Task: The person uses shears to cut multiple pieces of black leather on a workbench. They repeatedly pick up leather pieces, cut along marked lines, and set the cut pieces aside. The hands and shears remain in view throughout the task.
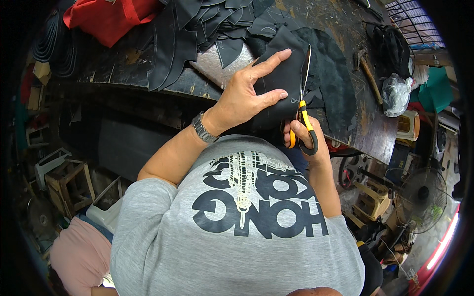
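My left hand (pixel 244 91) grips a black leather-like sheet (pixel 285 71) at the table's near edge. Its thumb and index finger lie spread on top of the sheet, while the other fingers are hidden beneath. A small pale mark shows near the sheet's lower right corner. My right hand (pixel 321 140) is closed round the yellow and black handles of a pair of scissors (pixel 302 111). Their blades point away from me along the sheet's right edge, and I cannot tell whether they are cutting into it.
Cut black pieces (pixel 217 22) with pale outlines heap on the dark worktable (pixel 116 69), beside red material (pixel 108 19). A dark hide (pixel 333 74) lies under the blades. Farther right are a hammer (pixel 371 81) and a clear plastic bag (pixel 396 93). Another person's pink sleeve (pixel 81 251) shows at lower left.
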{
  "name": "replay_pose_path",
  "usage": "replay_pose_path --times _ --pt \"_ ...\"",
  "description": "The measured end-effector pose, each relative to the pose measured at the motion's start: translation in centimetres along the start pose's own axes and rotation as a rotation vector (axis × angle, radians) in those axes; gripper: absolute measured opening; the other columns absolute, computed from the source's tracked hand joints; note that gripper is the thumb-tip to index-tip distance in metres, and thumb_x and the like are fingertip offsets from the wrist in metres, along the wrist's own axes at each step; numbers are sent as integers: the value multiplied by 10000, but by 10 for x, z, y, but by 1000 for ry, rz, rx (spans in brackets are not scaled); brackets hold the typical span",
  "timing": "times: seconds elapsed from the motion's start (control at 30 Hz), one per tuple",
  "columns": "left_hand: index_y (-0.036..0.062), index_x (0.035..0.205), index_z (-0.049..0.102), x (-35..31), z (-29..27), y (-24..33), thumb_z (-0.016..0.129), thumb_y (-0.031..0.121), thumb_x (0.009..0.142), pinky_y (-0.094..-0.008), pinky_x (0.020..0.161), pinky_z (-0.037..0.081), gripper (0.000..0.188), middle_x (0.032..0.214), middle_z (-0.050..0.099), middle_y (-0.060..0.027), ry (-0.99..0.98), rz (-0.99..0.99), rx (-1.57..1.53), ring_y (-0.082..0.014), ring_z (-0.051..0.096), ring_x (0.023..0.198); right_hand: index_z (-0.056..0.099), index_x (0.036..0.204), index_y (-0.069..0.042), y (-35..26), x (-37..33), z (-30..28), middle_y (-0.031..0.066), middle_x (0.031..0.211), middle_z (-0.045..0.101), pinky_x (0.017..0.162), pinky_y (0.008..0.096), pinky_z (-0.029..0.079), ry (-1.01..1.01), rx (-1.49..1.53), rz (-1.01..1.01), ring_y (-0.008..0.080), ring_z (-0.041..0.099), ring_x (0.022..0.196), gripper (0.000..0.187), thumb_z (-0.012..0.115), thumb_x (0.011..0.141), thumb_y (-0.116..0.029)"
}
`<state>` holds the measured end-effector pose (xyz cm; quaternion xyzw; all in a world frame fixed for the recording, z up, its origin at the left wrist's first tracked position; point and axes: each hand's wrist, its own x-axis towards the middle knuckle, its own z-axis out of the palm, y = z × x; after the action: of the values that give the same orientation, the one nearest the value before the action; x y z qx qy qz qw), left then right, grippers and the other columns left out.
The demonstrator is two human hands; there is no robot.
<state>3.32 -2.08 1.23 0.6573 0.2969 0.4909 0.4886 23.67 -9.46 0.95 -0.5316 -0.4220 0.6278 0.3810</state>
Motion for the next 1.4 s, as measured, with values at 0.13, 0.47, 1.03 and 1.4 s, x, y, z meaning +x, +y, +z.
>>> replay_pose_path --times 0.13,0.47,1.03,1.4 --pt "-2 1430 461 -2 1 1 765 75 813 -325 1136 321 692 1472 484 -130 9 -15 -24 -212 452 1358 625 831 -34 0 -5 0 -2 573 547 433 216 394 -7 -10 39 71 503 456 309 768 849 -308" --pt "-2 1433 457 -3 4 -3 757 59 816 -325 1139 317 688 1463 493 -128 2 -23 -10 -208 446 1361 578 736 -60 4 -13 5 -4 533 507 372 195 352 66 -92 84 64 451 397 335 753 865 -315" --pt "32 1060 717 36 -50 20 720 106 830 -295 949 467 241 1026 723 -62 -430 -64 236 -163 650 1006 627 825 7 15 -23 -35 57 655 585 517 272 459 -156 40 103 137 555 529 543 730 765 -523" --pt "101 1245 648 59 -40 19 675 71 871 -258 703 532 377 846 695 -56 -31 88 520 -126 669 778 605 734 -15 15 -31 -20 76 552 541 415 233 401 -73 311 249 133 499 431 420 720 843 -404"
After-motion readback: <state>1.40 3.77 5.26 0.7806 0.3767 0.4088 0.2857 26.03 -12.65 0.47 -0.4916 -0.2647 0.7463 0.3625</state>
